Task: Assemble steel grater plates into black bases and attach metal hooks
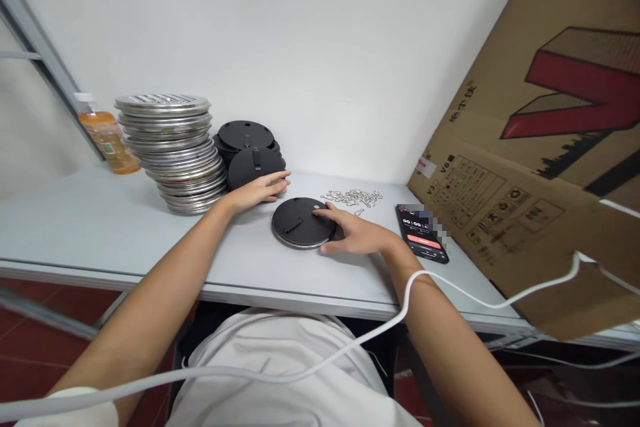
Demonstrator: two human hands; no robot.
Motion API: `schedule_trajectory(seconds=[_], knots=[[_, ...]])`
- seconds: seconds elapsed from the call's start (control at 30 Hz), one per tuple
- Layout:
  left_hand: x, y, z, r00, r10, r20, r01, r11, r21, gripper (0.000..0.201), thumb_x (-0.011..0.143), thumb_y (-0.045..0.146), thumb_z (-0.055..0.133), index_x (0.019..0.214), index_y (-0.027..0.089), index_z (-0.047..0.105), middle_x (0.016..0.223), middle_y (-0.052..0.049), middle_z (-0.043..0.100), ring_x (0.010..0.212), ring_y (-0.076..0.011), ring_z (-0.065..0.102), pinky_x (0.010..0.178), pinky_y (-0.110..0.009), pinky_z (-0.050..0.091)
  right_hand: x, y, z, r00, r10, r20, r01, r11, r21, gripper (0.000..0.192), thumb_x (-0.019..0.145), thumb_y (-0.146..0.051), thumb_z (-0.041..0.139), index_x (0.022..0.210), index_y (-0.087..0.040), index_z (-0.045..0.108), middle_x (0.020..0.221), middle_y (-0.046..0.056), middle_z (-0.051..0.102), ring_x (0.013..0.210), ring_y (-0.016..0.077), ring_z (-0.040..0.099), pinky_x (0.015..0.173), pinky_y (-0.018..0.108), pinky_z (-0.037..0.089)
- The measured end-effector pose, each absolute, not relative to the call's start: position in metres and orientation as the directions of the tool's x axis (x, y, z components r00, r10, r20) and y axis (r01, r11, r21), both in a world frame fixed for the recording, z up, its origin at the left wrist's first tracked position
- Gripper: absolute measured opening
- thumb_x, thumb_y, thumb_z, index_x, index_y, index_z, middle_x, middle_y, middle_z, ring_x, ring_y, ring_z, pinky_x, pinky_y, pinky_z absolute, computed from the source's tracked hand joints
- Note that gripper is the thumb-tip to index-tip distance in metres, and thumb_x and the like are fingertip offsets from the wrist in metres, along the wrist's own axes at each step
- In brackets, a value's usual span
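A round black disc [295, 225] with a silver rim lies flat on the table, a narrow dark strip and a small pale spot on its face. My right hand [353, 230] grips its right edge, a finger on top and the thumb at the near rim. To the left, my left hand [257, 191] is open with fingers stretched out, in front of a pile of similar black discs [256, 163]. Whether it touches the nearest one I cannot tell. Small silvery metal pieces [354, 197] are scattered beyond my right hand.
A tall, uneven stack of silver round plates [185, 160] stands left of the black pile. Behind it is an orange drink bottle [111, 137]. A phone [423, 233] lies at right beside a large cardboard box [525, 180]. A white cable [320, 370] crosses my right forearm.
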State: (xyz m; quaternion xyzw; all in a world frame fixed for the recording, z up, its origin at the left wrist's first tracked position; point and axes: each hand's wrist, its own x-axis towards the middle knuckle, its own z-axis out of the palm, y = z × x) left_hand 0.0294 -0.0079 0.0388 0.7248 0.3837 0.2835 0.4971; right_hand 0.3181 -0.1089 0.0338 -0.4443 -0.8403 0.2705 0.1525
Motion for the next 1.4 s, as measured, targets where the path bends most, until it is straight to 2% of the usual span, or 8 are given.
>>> schedule_trajectory(seconds=[0.13, 0.37, 0.7, 0.83, 1.0, 1.1, 1.2, 1.4], knots=[[0.034, -0.007, 0.037, 0.495, 0.867, 0.053, 0.332, -0.245, 0.911, 0.075, 0.083, 0.056, 0.069, 0.147, 0.025, 0.046, 0.15, -0.016, 0.048, 0.123, -0.0262, 0.059, 0.095, -0.037, 0.052, 0.318, -0.108, 0.034, -0.554, 0.832, 0.032, 0.652, 0.457, -0.605, 0.096, 0.07, -0.059, 0.079, 0.149, -0.017, 0.045, 0.155, 0.023, 0.036, 0.145, 0.042, 0.035, 0.118, 0.054, 0.03], [0.035, -0.006, 0.039, 0.519, 0.846, 0.124, 0.331, -0.332, 0.883, 0.058, 0.079, 0.055, 0.072, 0.124, 0.018, 0.065, 0.119, -0.014, 0.068, 0.097, -0.022, 0.069, 0.075, -0.03, 0.055, 0.318, -0.105, 0.03, -0.532, 0.845, 0.048, 0.653, 0.446, -0.612, 0.098, 0.071, -0.064, 0.076, 0.151, -0.018, 0.042, 0.159, 0.022, 0.032, 0.153, 0.0412, 0.011, 0.12, 0.06, 0.02], [0.048, -0.01, 0.033, 0.598, 0.764, 0.243, 0.288, -0.488, 0.824, 0.049, 0.086, 0.053, 0.065, 0.114, 0.014, 0.07, 0.112, -0.013, 0.071, 0.101, -0.0245, 0.067, 0.091, -0.04, 0.052, 0.311, -0.106, 0.029, -0.525, 0.848, 0.071, 0.687, 0.472, -0.553, 0.068, 0.077, -0.063, 0.071, 0.13, -0.023, 0.059, 0.138, 0.016, 0.053, 0.145, 0.043, 0.025, 0.111, 0.06, 0.03], [0.065, -0.021, 0.028, 0.702, 0.628, 0.336, 0.314, -0.696, 0.645, 0.039, 0.09, 0.049, 0.058, 0.108, 0.017, 0.074, 0.119, -0.012, 0.069, 0.112, -0.0267, 0.063, 0.101, -0.041, 0.046, 0.304, -0.104, 0.028, -0.507, 0.846, 0.164, 0.675, 0.508, -0.534, 0.05, 0.076, -0.059, 0.074, 0.108, -0.022, 0.063, 0.111, 0.01, 0.061, 0.116, 0.0332, 0.05, 0.097, 0.047, 0.042], [0.074, -0.023, 0.023, 0.806, 0.539, 0.244, 0.321, -0.745, 0.585, 0.048, 0.089, 0.047, 0.063, 0.13, 0.023, 0.066, 0.15, -0.013, 0.049, 0.136, -0.0286, 0.048, 0.116, -0.042, 0.032, 0.311, -0.101, 0.035, -0.622, 0.767, 0.159, 0.547, 0.571, -0.613, 0.029, 0.08, -0.045, 0.072, 0.095, -0.021, 0.065, 0.096, 0.004, 0.063, 0.085, 0.0207, 0.057, 0.078, 0.034, 0.046], [0.071, -0.024, 0.028, 0.84, 0.524, 0.139, 0.362, -0.733, 0.575, 0.048, 0.091, 0.048, 0.06, 0.133, 0.025, 0.064, 0.153, -0.012, 0.046, 0.138, -0.0293, 0.045, 0.116, -0.041, 0.032, 0.319, -0.101, 0.037, -0.618, 0.773, 0.144, 0.534, 0.547, -0.645, 0.026, 0.082, -0.04, 0.071, 0.101, -0.024, 0.068, 0.102, 0.006, 0.067, 0.113, 0.0286, 0.059, 0.091, 0.04, 0.045], [0.068, -0.032, 0.035, 0.829, 0.552, 0.093, 0.43, -0.734, 0.526, 0.051, 0.091, 0.05, 0.058, 0.136, 0.024, 0.062, 0.145, -0.013, 0.053, 0.132, -0.0297, 0.05, 0.111, -0.038, 0.035, 0.322, -0.103, 0.038, -0.592, 0.795, 0.133, 0.536, 0.511, -0.672, 0.029, 0.08, -0.039, 0.074, 0.105, -0.024, 0.07, 0.116, 0.011, 0.068, 0.144, 0.0343, 0.037, 0.102, 0.048, 0.041], [0.07, -0.067, 0.049, 0.642, 0.762, -0.089, 0.724, -0.564, 0.398, 0.064, 0.09, 0.06, 0.049, 0.148, 0.031, 0.047, 0.133, -0.013, 0.059, 0.124, -0.035, 0.053, 0.101, -0.043, 0.04, 0.338, -0.108, 0.052, -0.547, 0.82, 0.168, 0.401, 0.433, -0.807, 0.027, 0.08, -0.04, 0.074, 0.103, -0.025, 0.072, 0.138, 0.012, 0.061, 0.144, 0.0303, 0.04, 0.107, 0.049, 0.042]])
